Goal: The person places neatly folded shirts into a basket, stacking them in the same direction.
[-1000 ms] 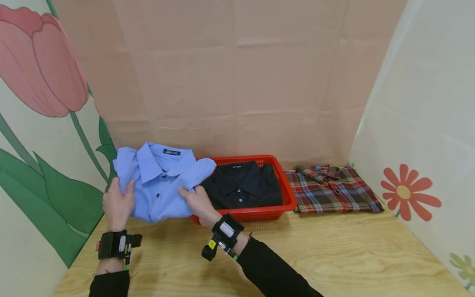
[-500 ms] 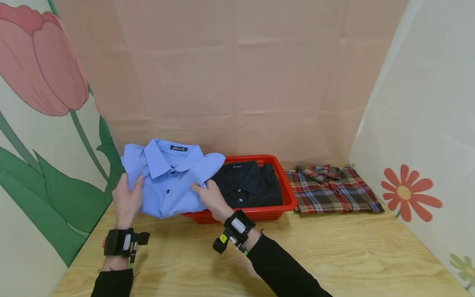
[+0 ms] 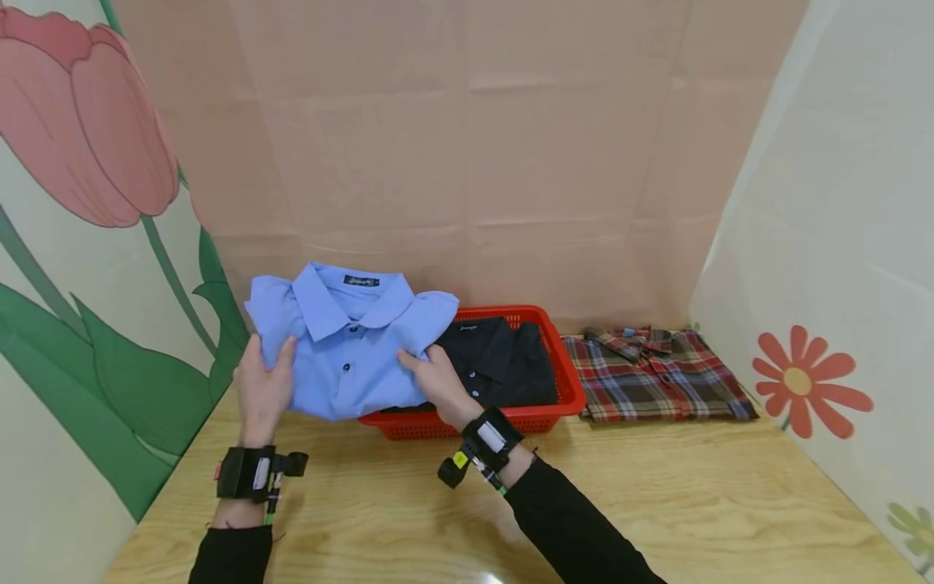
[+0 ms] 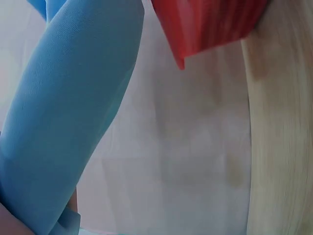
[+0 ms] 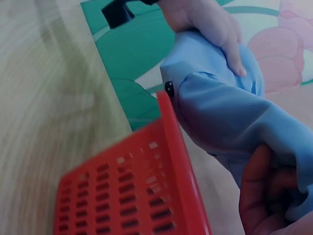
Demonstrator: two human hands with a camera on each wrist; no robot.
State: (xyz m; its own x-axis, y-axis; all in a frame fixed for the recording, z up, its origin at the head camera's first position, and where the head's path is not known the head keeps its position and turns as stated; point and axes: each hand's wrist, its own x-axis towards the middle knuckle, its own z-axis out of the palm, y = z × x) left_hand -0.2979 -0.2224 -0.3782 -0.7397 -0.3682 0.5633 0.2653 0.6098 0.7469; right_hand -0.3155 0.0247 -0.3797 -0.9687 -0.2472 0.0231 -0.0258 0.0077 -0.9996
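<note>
The thumb and fingers of the left hand [image 3: 263, 381] pinch one side of the blue shirt [image 3: 357, 349]. The right hand [image 3: 441, 385] pinches the other side, and its fingers curl round the cloth. Some fingertips hide behind the shirt. The blue shirt is up in the air between the two hands, with its collar at the far end and a black tag [image 3: 361, 281] inside the neck. It covers the left end of the red basket [image 3: 511, 423] from the head view; I cannot tell if they touch. A black shirt [image 3: 503, 369] lies in the basket, collar away from the person. Just right of the basket, a folded plaid shirt [image 3: 657, 377] lies on the wood table [image 3: 365, 503]. Each wrist wears a black band [image 3: 246, 473], and the sleeves [image 3: 576, 519] are black too. Behind is a pinkish-brown sheet [image 3: 467, 162]. A big pink tulip [image 3: 95, 138] is on the left wall, and a red flower [image 3: 797, 381] is on the right.
</note>
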